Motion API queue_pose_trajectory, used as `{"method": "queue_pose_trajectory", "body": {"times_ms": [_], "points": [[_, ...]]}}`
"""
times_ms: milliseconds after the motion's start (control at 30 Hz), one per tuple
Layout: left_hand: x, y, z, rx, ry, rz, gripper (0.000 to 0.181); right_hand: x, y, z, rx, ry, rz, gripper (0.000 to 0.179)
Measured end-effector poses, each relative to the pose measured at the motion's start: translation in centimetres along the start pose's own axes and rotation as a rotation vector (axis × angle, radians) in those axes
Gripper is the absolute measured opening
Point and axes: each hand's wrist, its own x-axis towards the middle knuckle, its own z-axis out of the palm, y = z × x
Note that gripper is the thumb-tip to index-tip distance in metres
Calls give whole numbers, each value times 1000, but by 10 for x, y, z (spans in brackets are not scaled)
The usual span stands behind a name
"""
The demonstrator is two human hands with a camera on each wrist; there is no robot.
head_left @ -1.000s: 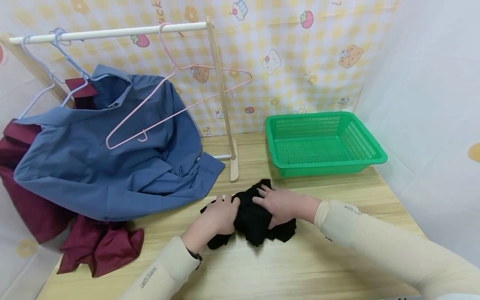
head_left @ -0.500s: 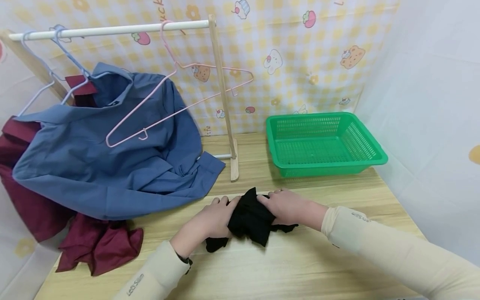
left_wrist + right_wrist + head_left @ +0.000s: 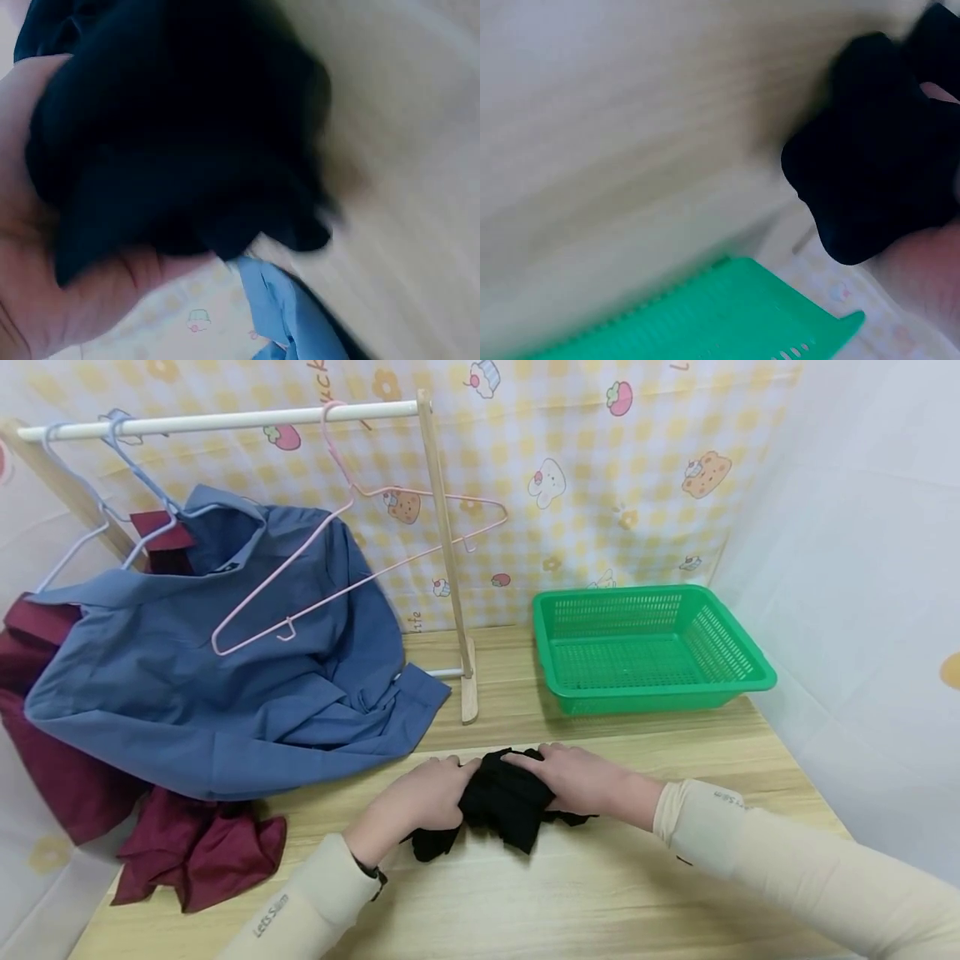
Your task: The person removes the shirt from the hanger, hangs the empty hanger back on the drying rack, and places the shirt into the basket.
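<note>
A bunched black cloth [image 3: 506, 797] lies between both hands at the middle of the table; its exact kind cannot be told. My left hand [image 3: 429, 795] grips its left side, thumb on top and fingers curled behind. The right hand [image 3: 581, 781] holds the opposite side, with the thumb over the top. In the left wrist view the dark fabric [image 3: 180, 135] fills the palm, hiding most fingers. The right wrist view shows the black folds [image 3: 877, 150] against the hand [image 3: 922, 277], above the wooden table surface.
A green basket [image 3: 652, 697] stands at the back right. On the left, a clothes rack [image 3: 442, 543] carries a blue shirt [image 3: 225, 693] and dark red clothing [image 3: 202, 852] on hangers. A bare pink hanger [image 3: 300, 547] hangs near the rack's right post.
Both hands have gathered the black cloth into a tighter bunch, and its top edge is lower. My left hand has shifted slightly left, the right hand slightly right.
</note>
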Motion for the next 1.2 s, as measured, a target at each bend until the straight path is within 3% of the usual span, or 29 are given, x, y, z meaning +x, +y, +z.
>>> {"method": "queue_pose_trajectory", "body": {"times_ms": [133,267,367,467,600,667,767,867,967,1067,1200], "points": [[2,-9,-12,-88,-43,94,84,-3,1,-18,19,2,-47,80],[0,-6,-45,-167,-69,136,85,-7,4,-58,-5,-34,-51,78],[0,-1,-80,-159,-12,169,83,-8,10,-101,-48,-49,-2,79],[8,6,-121,-144,99,239,76,-9,22,-147,-113,-14,54,79],[39,25,-165,-128,273,291,62,-15,55,-200,-222,33,106,78],[63,37,-183,-126,355,256,63,-17,78,-220,-271,46,127,79],[107,55,-202,-188,434,143,70,-18,116,-241,-349,40,175,80],[149,71,-206,-267,459,45,77,-18,149,-244,-418,6,209,82],[180,83,-196,-266,417,3,76,-21,178,-224,-408,-4,195,85],[200,94,-180,-207,335,-19,76,-29,199,-194,-330,-37,218,89],[213,111,-164,-94,251,-31,75,-39,216,-158,-215,-126,300,95]]}}
